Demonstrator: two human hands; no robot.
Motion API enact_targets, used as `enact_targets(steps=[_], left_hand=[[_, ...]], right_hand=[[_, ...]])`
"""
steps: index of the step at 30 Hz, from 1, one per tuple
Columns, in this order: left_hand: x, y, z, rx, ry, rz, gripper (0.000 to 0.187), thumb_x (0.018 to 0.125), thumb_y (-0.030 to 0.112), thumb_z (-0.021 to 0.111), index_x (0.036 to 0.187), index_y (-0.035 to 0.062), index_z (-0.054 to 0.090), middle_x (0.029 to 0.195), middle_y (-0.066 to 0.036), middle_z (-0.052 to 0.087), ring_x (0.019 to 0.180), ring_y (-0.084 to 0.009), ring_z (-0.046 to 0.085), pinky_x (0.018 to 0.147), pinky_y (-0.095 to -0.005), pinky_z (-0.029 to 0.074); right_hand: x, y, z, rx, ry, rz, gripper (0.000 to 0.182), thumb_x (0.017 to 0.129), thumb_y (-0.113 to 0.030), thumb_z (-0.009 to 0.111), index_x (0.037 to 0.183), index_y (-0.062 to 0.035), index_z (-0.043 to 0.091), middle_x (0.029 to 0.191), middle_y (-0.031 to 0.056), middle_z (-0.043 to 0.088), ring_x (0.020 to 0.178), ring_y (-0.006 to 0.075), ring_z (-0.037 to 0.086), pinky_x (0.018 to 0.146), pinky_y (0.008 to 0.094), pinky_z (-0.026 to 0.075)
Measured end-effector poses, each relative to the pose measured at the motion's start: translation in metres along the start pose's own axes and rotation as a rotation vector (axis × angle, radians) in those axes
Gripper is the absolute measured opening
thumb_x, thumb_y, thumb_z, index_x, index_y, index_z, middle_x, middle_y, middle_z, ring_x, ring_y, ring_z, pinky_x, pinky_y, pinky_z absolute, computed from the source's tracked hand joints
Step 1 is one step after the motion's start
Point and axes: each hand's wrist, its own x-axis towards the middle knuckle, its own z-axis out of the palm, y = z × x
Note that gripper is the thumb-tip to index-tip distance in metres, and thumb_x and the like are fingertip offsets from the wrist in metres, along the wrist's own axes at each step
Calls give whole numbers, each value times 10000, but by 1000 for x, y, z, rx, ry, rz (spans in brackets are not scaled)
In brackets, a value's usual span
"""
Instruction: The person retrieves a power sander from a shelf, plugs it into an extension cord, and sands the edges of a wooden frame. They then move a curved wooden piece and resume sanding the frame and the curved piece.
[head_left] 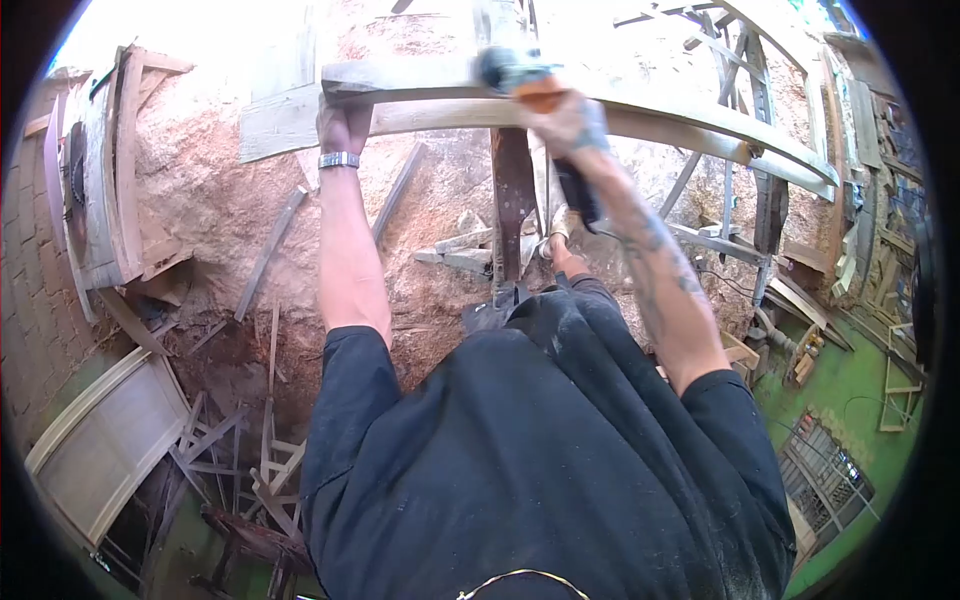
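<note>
A long wooden beam (pixel 430 82) lies across the view in front of me, with a second board (pixel 690 135) along its near side. My left hand (pixel 345 122), below a metal wristwatch (pixel 339 160), grips the beam near its left end. My right hand (pixel 560 118) is closed around a power tool (pixel 574 190) with an orange and grey body and a black lower part. The tool's front end is blurred and lies over the beam, right of the middle; whether it touches the wood I cannot tell.
A dark upright post (pixel 513 200) stands under the beam. Loose wood strips (pixel 270 255) lie on the sawdust-covered ground (pixel 220 200). A wooden frame (pixel 125 170) stands at the left, a pale panel (pixel 115 440) at the lower left, and wood scraps (pixel 800 300) at the right.
</note>
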Motion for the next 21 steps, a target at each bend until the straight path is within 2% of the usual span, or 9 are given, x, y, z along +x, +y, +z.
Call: enact_targets(steps=[1,2,5,8,11,14,17,18,21], left_hand=[[0,-3,-2,-56,66,-15,421,1060,217,431,1427,40,536,1438,-169,587,1318,-342,561,1144,-516,452],[1,-4,-7,-42,38,-8,437,1034,194,436,1435,54,536,1447,-171,580,1321,-351,556,1142,-524,447],[-9,11,27,-80,123,-71,442,1024,170,422,1436,60,539,1447,-169,582,1327,-352,553,1149,-529,439],[-11,12,27,-89,121,-79,436,1034,180,408,1433,68,545,1450,-163,582,1325,-340,556,1146,-519,443],[-6,10,23,-90,89,-52,428,1053,200,387,1427,71,551,1442,-155,592,1308,-331,571,1132,-503,457],[-2,11,11,-140,27,-78,420,1053,197,392,1414,71,565,1422,-160,609,1291,-335,585,1129,-498,461],[1,16,9,-421,-269,-181,411,1053,213,413,1401,69,579,1402,-158,627,1278,-334,598,1124,-494,468],[-3,13,20,-194,1,-98,402,1058,245,432,1379,68,597,1390,-152,639,1268,-321,607,1105,-485,483],[-4,10,12,-193,-7,-99,401,1060,261,435,1370,69,603,1382,-144,646,1251,-313,620,1083,-477,498]], right_hand=[[0,20,-12,-13,38,33,431,791,-314,680,1064,18,700,915,183,747,835,263,732,771,356,599],[0,37,-25,-19,63,60,450,787,-324,688,1082,15,702,935,187,748,855,271,732,788,357,597],[2,59,-48,-27,102,93,509,776,-354,710,1136,5,705,996,199,749,916,296,732,839,358,592],[9,48,-34,28,80,40,571,764,-383,733,1191,-4,709,1058,212,750,977,320,733,890,360,586],[15,14,-11,45,71,-7,555,774,-377,732,1198,-20,708,1049,213,753,994,324,734,890,374,585],[16,16,-8,54,70,9,539,784,-371,732,1205,-36,706,1040,214,756,1011,328,736,889,387,584],[11,60,-16,99,125,71,524,794,-365,731,1213,-52,704,1031,216,759,1029,332,738,889,401,583],[11,76,-15,121,162,75,519,797,-363,731,1215,-57,704,1028,216,760,1035,333,739,889,406,582],[30,126,15,291,301,-47,504,807,-357,731,1222,-73,702,1019,217,763,1052,338,741,888,420,581]])
